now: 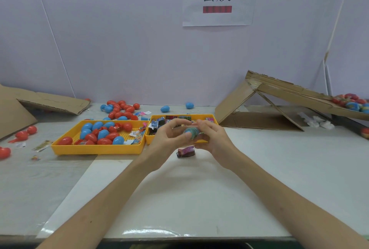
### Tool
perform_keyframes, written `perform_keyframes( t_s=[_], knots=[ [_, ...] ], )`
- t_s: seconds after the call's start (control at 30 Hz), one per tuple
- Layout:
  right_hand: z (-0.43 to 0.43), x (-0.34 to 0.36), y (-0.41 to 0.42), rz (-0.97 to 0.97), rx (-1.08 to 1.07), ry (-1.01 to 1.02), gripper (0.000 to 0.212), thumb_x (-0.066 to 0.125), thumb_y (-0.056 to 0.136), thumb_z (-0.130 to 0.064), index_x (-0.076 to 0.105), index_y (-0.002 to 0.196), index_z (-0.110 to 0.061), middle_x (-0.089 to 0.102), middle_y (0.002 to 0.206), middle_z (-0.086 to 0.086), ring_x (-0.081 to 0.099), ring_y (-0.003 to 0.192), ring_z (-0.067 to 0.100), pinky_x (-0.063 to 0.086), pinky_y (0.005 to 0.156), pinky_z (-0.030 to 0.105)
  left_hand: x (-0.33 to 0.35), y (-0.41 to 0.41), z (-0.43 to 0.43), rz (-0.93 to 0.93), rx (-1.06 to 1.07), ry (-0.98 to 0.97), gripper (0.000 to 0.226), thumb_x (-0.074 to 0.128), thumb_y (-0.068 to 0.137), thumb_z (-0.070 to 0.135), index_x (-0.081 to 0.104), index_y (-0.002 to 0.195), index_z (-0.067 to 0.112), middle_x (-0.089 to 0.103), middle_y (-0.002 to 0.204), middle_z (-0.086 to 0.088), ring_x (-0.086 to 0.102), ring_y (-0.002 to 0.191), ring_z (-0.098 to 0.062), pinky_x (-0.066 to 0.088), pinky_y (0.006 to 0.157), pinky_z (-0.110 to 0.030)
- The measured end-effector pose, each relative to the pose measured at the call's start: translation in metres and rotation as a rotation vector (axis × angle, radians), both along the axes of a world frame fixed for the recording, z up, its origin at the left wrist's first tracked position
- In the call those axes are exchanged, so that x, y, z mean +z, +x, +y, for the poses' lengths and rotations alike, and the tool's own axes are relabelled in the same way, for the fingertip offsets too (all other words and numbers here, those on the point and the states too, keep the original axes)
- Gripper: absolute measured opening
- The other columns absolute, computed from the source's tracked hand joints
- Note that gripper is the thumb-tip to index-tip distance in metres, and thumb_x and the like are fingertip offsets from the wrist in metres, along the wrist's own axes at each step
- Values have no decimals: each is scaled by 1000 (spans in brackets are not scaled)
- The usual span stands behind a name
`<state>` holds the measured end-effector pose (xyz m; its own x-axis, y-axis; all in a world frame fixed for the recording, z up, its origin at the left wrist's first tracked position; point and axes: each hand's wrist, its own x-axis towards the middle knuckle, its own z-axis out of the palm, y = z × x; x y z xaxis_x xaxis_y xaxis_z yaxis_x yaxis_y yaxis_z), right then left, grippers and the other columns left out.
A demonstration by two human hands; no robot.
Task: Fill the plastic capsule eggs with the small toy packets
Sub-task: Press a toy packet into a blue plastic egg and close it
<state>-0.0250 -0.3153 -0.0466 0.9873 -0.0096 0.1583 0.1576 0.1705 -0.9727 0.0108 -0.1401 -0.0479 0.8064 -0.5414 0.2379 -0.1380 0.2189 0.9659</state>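
Between fingertips (187,135), blue patterned egg (192,132)

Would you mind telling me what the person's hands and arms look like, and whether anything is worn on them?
The left hand and right hand are ungloved. The left forearm and right forearm are bare right to the frame's lower edge, with no sleeve in view. No watch, bracelet or ring shows on either side.

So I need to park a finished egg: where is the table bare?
Free: the white sheet between the small packet and the near edge, and the stretch right of the right hand, before the cardboard ramp. Crowded: loose eggs behind the left yellow tray, stray eggs and wrappers at the far left.
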Motion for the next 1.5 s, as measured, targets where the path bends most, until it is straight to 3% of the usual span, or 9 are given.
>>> perform_keyframes(
  t_s=[0.17, 0.3, 0.7, 0.87, 1.0, 1.17, 1.33, 1.43, 1.5],
  knots=[
    [0, 0, -1, -82, 28, 45, 38, 72, 79, -26, 69, 110, -4, 67, 98, 12, 69, 84, 22, 60, 77, 41, 3, -1, 2, 169, -64, -153, 48, 66, 89, 18, 54, 134, 8, 66, 130, -19, 67, 116, -38, 58, 95, -41],
    [-1, -1, 0, -101, 23, 56, 36, 70, 81, -20, 68, 110, 2, 72, 86, -1, 67, 82, 23, 59, 87, 48, 3, -3, 3, 195, -113, -184, 48, 68, 88, 19, 55, 133, 9, 66, 129, -21, 65, 118, -38, 57, 94, -37],
    [-3, -2, -1, -171, 1, -53, 19, 78, 75, -23, 70, 88, -11, 71, 79, 1, 70, 71, 18, 62, 74, 40, 1, -1, 4, 241, -152, -194, 41, 58, 96, 23, 54, 134, 8, 62, 136, -19, 62, 124, -37, 54, 100, -40],
    [0, -2, -2, -149, 0, -47, 31, 76, 77, -26, 69, 100, -7, 71, 85, 4, 71, 77, 20, 61, 73, 37, 1, 0, 3, 269, -165, -226, 43, 59, 96, 26, 54, 134, 7, 62, 135, -20, 62, 125, -37, 54, 101, -40],
    [1, -3, -3, -189, -39, -127, 19, 79, 82, -7, 66, 96, -7, 71, 85, 2, 72, 72, 18, 58, 62, 26, 1, 0, 3, 298, -186, -228, 44, 61, 96, 29, 55, 134, 7, 62, 136, -20, 60, 127, -34, 55, 99, -38],
    [-1, -2, -2, -220, -17, -140, 12, 73, 86, -1, 66, 92, -7, 74, 89, 4, 74, 75, 21, 61, 65, 30, 0, 1, 5, 317, -201, -233, 48, 58, 98, 28, 50, 140, 5, 61, 138, -18, 59, 129, -32, 53, 103, -38],
    [2, -3, -1, -207, -66, -175, 16, 64, 96, -16, 68, 98, 0, 67, 78, 1, 65, 69, 18, 59, 63, 31, 1, 0, 2, 294, -137, -176, 52, 60, 96, 35, 54, 136, 3, 63, 136, -16, 62, 126, -30, 56, 99, -37],
    [4, -2, -1, -187, -102, -171, 18, 62, 97, -23, 69, 96, -6, 60, 67, -1, 57, 60, 13, 54, 59, 28, 1, 1, 1, 285, -98, -143, 46, 62, 94, 33, 54, 125, 0, 62, 137, -19, 63, 124, -28, 54, 102, -38],
    [3, -2, -1, -178, -87, -187, 16, 65, 95, -23, 70, 98, -8, 61, 67, -3, 57, 60, 14, 54, 60, 30, 1, 1, 1, 300, -117, -180, 48, 61, 96, 30, 52, 132, -1, 61, 138, -19, 61, 127, -30, 50, 106, -42]
  ],
)
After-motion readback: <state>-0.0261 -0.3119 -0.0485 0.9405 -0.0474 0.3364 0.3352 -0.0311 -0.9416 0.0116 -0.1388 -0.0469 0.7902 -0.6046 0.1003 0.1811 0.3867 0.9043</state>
